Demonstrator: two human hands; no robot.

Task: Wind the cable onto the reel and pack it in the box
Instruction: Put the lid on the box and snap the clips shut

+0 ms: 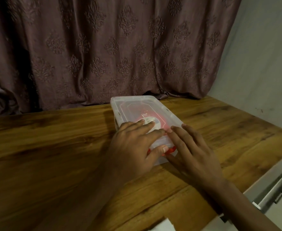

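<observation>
Box near far edge of table, lid on, red reel visible inside. Left hand and right hand flat, fingers straight, pressing lid. Packing apparently done; only lid seating left.

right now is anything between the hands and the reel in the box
Yes: the clear lid is on the box, covering the red and white reel. The left hand and right hand lie flat on the lid's near end, fingers straight. Something red shows under the lid's near edge.
</observation>
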